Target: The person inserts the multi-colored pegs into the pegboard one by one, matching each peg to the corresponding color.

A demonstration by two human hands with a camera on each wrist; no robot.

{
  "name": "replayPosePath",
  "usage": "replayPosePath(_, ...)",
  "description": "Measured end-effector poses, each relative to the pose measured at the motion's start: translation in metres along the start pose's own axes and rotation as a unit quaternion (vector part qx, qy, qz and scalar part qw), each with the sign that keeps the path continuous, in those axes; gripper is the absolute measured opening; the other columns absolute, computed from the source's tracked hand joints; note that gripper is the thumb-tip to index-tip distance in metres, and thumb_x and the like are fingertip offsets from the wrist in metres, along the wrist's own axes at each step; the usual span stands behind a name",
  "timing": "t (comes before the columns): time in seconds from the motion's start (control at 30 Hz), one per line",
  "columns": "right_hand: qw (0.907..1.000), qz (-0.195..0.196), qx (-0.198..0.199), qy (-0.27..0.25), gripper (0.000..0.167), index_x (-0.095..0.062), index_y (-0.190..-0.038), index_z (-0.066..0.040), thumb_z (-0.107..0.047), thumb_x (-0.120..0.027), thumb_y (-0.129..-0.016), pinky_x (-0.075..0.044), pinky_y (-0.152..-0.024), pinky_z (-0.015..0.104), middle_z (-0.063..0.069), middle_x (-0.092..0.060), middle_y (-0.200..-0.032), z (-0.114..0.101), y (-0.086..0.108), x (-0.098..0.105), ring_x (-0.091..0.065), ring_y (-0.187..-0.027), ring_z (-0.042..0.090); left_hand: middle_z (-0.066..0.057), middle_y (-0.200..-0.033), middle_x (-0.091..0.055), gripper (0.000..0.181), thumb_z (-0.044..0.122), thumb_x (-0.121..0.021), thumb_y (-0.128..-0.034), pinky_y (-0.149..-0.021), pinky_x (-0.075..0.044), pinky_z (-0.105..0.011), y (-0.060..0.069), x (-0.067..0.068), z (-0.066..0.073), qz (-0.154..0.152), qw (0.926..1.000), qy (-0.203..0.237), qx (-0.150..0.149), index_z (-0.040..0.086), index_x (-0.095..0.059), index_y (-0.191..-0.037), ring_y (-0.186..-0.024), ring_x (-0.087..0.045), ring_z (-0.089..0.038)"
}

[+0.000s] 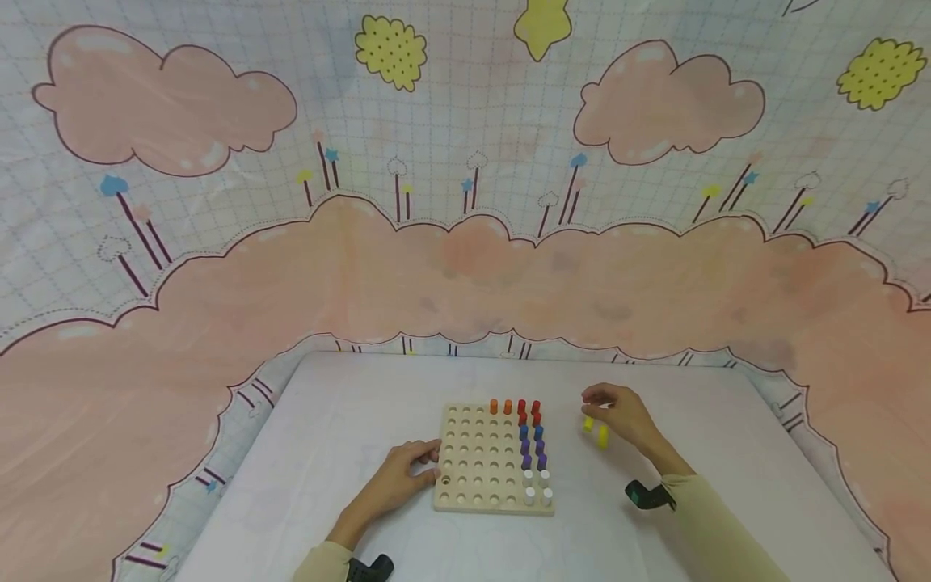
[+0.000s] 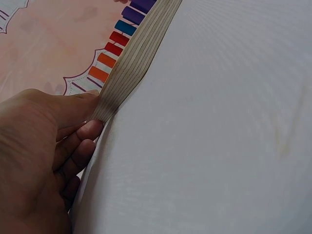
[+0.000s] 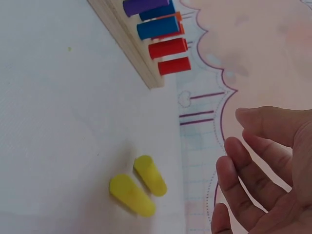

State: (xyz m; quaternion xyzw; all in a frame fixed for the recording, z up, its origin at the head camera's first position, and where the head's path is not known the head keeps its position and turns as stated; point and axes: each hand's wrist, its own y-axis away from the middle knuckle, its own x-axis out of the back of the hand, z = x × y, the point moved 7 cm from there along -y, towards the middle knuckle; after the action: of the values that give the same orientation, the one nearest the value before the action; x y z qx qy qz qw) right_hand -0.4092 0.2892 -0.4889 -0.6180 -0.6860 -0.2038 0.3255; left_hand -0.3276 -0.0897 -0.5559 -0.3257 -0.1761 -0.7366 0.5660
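A pale wooden pegboard with rows of round holes lies on the table. My left hand rests against its left side, thumb and fingertips touching the edge. In the left wrist view, that hand has its thumb by the board's layered side. To the right of the board, my right hand hovers beside two yellow pegs. The right wrist view shows the right hand with loosely bent fingers and nothing between them; the yellow pegs lie apart from it on the table.
Two orange pegs stand along the board's back row. Red pegs, blue pegs, purple pegs and white pegs fill its two right columns. A patterned cloth rises behind the white table.
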Motion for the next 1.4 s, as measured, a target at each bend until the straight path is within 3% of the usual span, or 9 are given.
replayPosePath(0.3,0.9999,0.009,-0.001,-0.009,0.027,-0.069,-0.110,-0.001,-0.017,-0.073,-0.088,-0.050,-0.088,0.040,0.012,-0.073,-0.106,0.012,0.008,0.006,-0.066,-0.096,0.023,0.015,-0.103,-0.060,0.049,0.029,-0.069,-0.0905,-0.100,-0.036,-0.044,-0.002,0.003,0.000,0.003,1.0000,-0.001,0.002,0.012,-0.059,-0.135,-0.097,-0.049,-0.004)
replayPosePath(0.63,0.9993,-0.004,-0.035,0.008,0.033,-0.069,-0.114,-0.003,-0.022,-0.074,-0.087,-0.047,-0.076,0.030,0.013,-0.071,-0.109,0.028,0.012,0.007,-0.063,-0.099,0.026,0.016,-0.102,-0.060,0.050,0.029,-0.070,-0.0898,-0.099,-0.036,-0.042,-0.002,0.002,-0.001,0.001,1.0000,0.006,0.006,0.012,-0.059,-0.135,-0.097,-0.049,-0.004)
replayPosePath(0.97,0.9957,-0.011,-0.091,0.012,0.036,-0.068,-0.115,-0.003,-0.024,-0.075,-0.087,-0.048,-0.077,0.032,0.014,-0.069,-0.108,0.039,0.023,0.010,-0.061,-0.098,0.025,0.017,-0.102,-0.060,0.049,0.028,-0.071,-0.0898,-0.098,-0.036,-0.039,-0.003,0.003,0.000,0.002,1.0000,0.002,0.004,0.012,-0.059,-0.135,-0.096,-0.048,-0.003)
replayPosePath(1.4,0.9938,-0.020,-0.108,0.014,0.041,-0.069,-0.113,-0.002,-0.025,-0.079,-0.082,-0.047,-0.073,0.031,0.011,-0.070,-0.100,0.058,0.024,0.003,-0.061,-0.092,0.022,0.015,-0.102,-0.060,0.049,0.028,-0.070,-0.0900,-0.096,-0.036,-0.039,0.000,0.002,0.001,0.004,1.0000,-0.001,-0.003,0.010,-0.059,-0.134,-0.096,-0.049,-0.005)
